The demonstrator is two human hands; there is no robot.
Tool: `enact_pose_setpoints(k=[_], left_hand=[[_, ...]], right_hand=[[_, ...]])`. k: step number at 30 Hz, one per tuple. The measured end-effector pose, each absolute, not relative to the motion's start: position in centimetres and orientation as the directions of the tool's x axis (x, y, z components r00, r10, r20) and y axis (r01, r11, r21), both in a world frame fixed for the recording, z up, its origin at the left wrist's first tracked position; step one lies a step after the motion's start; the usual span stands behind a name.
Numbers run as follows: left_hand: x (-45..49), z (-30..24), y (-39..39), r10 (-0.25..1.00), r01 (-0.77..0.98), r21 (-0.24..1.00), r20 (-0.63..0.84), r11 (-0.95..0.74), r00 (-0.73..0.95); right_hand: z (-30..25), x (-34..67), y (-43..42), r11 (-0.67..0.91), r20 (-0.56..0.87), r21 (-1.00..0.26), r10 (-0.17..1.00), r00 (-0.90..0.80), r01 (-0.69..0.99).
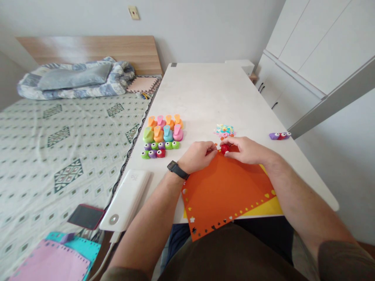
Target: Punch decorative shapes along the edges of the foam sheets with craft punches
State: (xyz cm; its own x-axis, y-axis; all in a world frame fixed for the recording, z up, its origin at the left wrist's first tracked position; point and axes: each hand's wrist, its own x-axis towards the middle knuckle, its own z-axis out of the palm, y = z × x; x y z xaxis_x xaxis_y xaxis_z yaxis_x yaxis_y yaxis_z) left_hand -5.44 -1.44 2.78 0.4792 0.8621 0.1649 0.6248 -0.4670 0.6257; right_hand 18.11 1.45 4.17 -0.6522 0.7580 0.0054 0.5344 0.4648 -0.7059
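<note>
An orange sheet of paper [228,187] lies tilted on the table, its lower and left edges punched with small shapes. Under it a yellow sheet [263,207] shows at the right. My right hand [244,150] is closed around a small red craft punch [224,149] at the sheet's far edge. Close beside it, my left hand [202,154] pinches that same edge between thumb and fingers. Just beyond both hands sits a pile of tiny paper cutouts [225,130] in blue, yellow, pink and orange.
Rows of colourful craft punches [163,134] stand on the white table [205,93] at left; several small punches [280,136] sit near its right edge. A white power bank [125,201] with a cable lies front left. Pink punched paper [52,259] and a phone [86,216] are on the bed.
</note>
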Motion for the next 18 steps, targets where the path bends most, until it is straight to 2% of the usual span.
enact_pose_setpoints(k=[18], left_hand=[[-5.41, 2.99, -1.58, 0.874, 0.635, 0.633, 0.149, -0.443, 0.462]], right_hand=[[3.59, 17.53, 1.3, 0.445, 0.018, -0.7, 0.792, -0.61, 0.558]])
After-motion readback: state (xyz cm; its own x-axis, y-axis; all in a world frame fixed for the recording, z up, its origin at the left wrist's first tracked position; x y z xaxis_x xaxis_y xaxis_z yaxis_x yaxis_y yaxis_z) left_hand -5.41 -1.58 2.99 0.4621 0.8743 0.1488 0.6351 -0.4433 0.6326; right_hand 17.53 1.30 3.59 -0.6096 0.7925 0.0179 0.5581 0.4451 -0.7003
